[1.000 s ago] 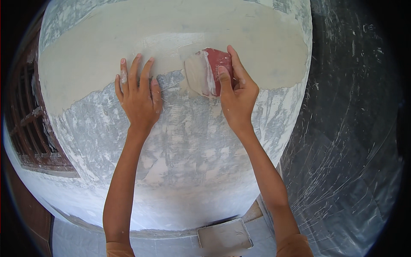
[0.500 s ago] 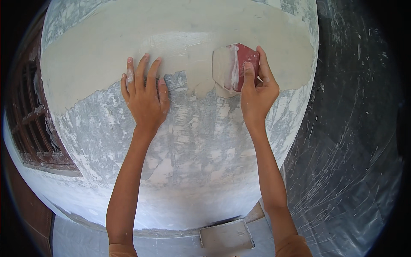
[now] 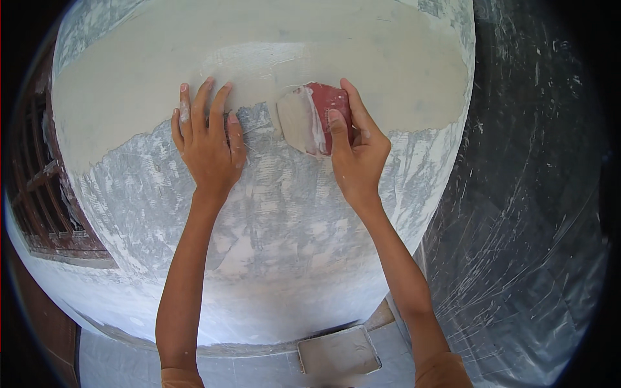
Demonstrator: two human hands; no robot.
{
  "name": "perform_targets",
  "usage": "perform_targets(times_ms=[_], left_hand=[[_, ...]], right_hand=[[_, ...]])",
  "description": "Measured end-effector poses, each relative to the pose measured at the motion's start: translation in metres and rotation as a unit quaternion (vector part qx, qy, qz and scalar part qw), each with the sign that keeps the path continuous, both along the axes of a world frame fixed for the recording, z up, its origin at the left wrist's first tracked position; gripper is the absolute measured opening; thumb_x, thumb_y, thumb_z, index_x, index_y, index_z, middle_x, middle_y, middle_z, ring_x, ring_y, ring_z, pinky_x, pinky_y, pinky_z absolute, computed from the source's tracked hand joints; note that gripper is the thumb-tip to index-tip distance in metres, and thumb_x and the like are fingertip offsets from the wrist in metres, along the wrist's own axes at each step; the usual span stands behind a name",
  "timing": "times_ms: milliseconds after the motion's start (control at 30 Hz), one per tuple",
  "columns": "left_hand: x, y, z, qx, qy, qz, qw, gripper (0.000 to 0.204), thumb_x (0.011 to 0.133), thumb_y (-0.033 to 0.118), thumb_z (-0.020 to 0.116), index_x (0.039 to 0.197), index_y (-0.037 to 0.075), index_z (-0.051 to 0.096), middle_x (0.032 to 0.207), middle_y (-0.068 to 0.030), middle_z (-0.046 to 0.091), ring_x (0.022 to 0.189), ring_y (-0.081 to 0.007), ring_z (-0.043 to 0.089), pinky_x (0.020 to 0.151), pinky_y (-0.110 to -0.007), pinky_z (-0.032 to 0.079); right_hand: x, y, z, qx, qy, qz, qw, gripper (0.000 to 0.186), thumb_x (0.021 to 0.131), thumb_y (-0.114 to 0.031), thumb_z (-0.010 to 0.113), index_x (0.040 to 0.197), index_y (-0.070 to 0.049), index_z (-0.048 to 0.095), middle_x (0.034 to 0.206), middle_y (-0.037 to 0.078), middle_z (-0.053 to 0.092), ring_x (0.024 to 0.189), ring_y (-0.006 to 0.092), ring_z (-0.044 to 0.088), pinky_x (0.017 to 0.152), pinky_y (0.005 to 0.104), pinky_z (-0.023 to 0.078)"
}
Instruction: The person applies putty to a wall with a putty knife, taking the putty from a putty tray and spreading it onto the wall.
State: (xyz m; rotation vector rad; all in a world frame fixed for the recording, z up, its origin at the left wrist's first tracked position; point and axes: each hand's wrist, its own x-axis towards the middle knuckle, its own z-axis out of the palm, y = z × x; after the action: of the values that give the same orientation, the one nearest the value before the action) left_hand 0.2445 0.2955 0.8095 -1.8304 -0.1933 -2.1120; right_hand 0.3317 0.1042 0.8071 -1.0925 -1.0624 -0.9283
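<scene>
In front of me stands a wall [image 3: 278,220], mottled grey and white, with a broad band of beige putty [image 3: 388,58] across its upper part. My right hand [image 3: 363,158] grips a red putty spreader [image 3: 331,100], thumb on its near face. Beige putty coats the left part of the spreader, which lies against the wall at the putty's lower border. My left hand [image 3: 210,155] rests on the wall to the left, fingers spread, fingertips over the putty. White smears mark its fingers. Nothing is held in it.
A shallow rectangular tray [image 3: 339,352] with beige putty in it sits on the floor at the wall's foot. Brown window bars [image 3: 52,194] stand at the left. A dark plastic sheet [image 3: 524,194] with white splashes hangs at the right.
My right hand has drawn the spreader left and slightly down along the putty's lower border. The left hand keeps its place on the wall; the whole view has shifted slightly.
</scene>
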Motion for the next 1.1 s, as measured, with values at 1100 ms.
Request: perform_targets(times_ms=[1100], left_hand=[[0.003,0.001,-0.001,0.011,-0.014,-0.004,1.0,0.038,0.098,0.022,0.045,0.134,0.015,0.056,0.144,-0.0064,0.05,0.144,-0.033,0.032,0.115,-0.053,0.017]], right_hand=[[-0.007,0.0,-0.013,0.006,0.098,0.036,0.995,0.04,0.097,-0.005,0.058,0.137,-0.001,0.055,0.105,0.015,0.072,0.096,0.0136,0.067,0.086,0.028,0.053]])
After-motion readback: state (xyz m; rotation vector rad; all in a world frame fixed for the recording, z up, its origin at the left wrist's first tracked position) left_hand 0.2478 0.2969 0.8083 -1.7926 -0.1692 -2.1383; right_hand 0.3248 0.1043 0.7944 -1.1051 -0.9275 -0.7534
